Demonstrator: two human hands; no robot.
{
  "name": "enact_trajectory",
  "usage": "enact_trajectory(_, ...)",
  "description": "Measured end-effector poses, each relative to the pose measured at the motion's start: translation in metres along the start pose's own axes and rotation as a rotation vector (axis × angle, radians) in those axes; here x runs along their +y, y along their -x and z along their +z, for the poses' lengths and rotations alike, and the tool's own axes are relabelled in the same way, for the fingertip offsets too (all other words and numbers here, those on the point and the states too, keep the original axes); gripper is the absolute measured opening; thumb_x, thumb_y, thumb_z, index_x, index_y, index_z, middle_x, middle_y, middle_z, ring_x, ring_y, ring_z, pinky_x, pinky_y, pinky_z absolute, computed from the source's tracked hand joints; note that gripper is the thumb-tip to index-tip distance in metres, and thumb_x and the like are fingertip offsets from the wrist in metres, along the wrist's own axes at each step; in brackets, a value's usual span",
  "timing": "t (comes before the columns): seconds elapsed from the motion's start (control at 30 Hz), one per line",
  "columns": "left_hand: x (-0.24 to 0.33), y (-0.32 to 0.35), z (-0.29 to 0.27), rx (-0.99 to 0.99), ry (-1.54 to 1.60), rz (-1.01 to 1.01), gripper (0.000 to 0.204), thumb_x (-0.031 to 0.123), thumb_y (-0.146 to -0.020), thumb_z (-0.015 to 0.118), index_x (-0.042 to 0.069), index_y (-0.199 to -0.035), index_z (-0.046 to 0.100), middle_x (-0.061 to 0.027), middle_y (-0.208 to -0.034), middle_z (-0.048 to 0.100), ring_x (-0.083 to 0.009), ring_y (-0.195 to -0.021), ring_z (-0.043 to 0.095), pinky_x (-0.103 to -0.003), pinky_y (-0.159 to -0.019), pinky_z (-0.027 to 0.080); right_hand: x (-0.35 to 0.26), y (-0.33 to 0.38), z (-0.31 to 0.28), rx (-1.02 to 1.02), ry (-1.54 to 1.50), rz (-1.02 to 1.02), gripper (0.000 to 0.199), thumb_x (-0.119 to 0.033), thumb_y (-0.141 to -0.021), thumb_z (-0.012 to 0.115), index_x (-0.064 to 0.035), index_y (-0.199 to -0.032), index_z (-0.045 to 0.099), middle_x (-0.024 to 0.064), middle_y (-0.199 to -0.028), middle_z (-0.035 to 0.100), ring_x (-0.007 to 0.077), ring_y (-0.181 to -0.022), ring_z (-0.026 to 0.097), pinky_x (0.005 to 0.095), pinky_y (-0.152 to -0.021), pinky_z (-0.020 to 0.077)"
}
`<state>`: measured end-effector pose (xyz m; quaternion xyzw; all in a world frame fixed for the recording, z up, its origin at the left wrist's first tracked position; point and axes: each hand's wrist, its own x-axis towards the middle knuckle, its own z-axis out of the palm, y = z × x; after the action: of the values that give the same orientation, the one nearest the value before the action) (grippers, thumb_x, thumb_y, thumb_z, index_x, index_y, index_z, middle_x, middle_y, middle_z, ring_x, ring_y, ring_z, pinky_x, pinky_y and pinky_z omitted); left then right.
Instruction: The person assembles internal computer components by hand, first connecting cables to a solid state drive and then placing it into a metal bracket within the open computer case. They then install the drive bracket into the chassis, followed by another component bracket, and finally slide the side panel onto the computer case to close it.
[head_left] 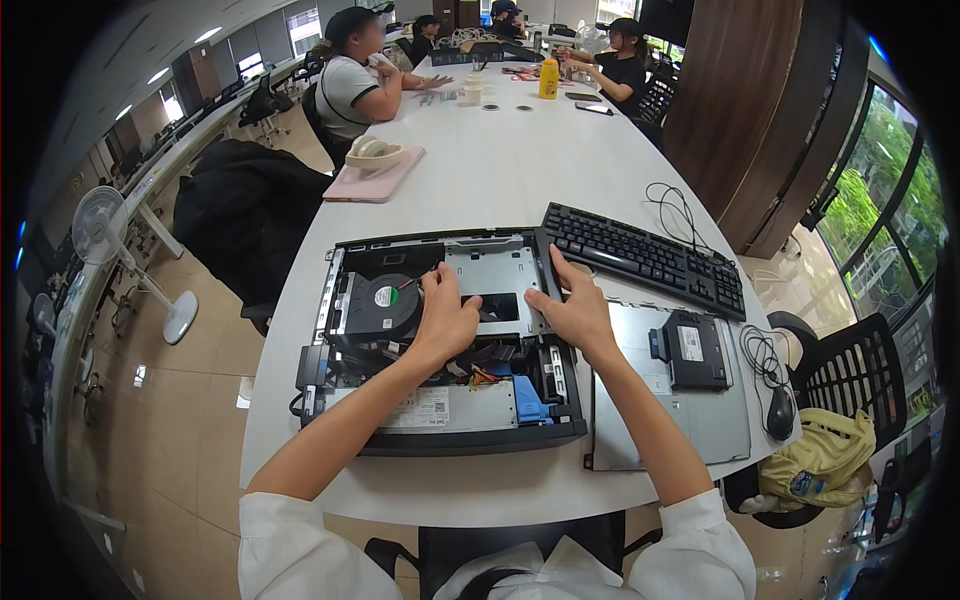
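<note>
Here both hands' fingers apparently grip the metal drive cage [497, 285] in the open computer case [440, 425], keyboard [645, 257] beside

The opened desktop computer case [440, 340], lid off and lying flat, sits just left of the black keyboard [645, 257], its grey metal drive bracket [497, 285] uppermost.

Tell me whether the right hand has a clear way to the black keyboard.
Probably yes. The right hand rests on the open computer case at its right edge, and the black keyboard lies just beyond it with nothing in between.
</note>
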<state>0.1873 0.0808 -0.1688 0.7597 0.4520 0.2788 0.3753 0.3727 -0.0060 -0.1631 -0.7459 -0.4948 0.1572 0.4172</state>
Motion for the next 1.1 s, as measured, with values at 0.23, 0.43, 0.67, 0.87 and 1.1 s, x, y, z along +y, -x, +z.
enact_trajectory(0.23, -0.008, -0.002, -0.001, 0.054, 0.038, 0.005, 0.079, 0.009, -0.092, 0.070, -0.012, -0.156, 0.028, -0.0266, -0.150, 0.041, -0.0381, -0.140, 0.043, -0.039, -0.116, 0.038, -0.003, 0.004, -0.002, -0.022, 0.006, 0.010, 0.087, -0.035, -0.085, 0.073, -0.0136, -0.161, 0.037, 0.0209, -0.119, 0.075, 0.0366, -0.113, 0.071, 0.0396, -0.104, 0.0498)
enact_trajectory(0.43, -0.002, 0.000, 0.000, 0.040, 0.076, -0.006, 0.082, 0.016, -0.090, 0.068, -0.019, -0.151, 0.026, -0.0340, -0.151, 0.031, -0.0459, -0.141, 0.041, -0.042, -0.118, 0.035, -0.004, 0.003, 0.000, -0.035, -0.006, 0.019, 0.083, -0.032, -0.088, 0.069, -0.0136, -0.162, 0.036, 0.0228, -0.109, 0.076, 0.0391, -0.104, 0.073, 0.0413, -0.099, 0.0518)
enact_trajectory(0.67, 0.006, 0.000, 0.003, 0.005, 0.205, -0.135, 0.095, 0.027, -0.089, 0.069, -0.015, -0.156, 0.017, -0.0278, -0.155, 0.024, -0.0435, -0.145, 0.035, -0.041, -0.118, 0.035, -0.012, 0.007, 0.004, -0.003, 0.048, 0.063, 0.072, -0.038, -0.097, 0.057, -0.0112, -0.161, 0.036, 0.0255, -0.094, 0.075, 0.0451, -0.096, 0.071, 0.0468, -0.094, 0.0514)
enact_trajectory(0.87, 0.009, -0.002, 0.001, -0.078, 0.114, -0.172, 0.107, 0.032, -0.086, 0.072, -0.013, -0.159, 0.008, -0.0255, -0.159, 0.017, -0.0416, -0.149, 0.028, -0.042, -0.119, 0.035, -0.017, 0.007, -0.001, -0.021, 0.011, 0.112, 0.063, -0.040, -0.103, 0.047, -0.0125, -0.159, 0.040, 0.0233, -0.097, 0.075, 0.0429, -0.098, 0.071, 0.0460, -0.096, 0.0507)
enact_trajectory(1.1, 0.014, 0.000, -0.028, -0.256, 0.302, -0.190, 0.100, 0.021, -0.089, 0.071, -0.006, -0.162, 0.008, -0.0184, -0.159, 0.017, -0.0340, -0.143, 0.036, -0.040, -0.111, 0.045, -0.013, 0.006, -0.003, -0.033, -0.028, 0.129, 0.060, -0.041, -0.104, 0.045, -0.0162, -0.158, 0.043, 0.0225, -0.128, 0.069, 0.0406, -0.118, 0.066, 0.0409, -0.106, 0.0463)
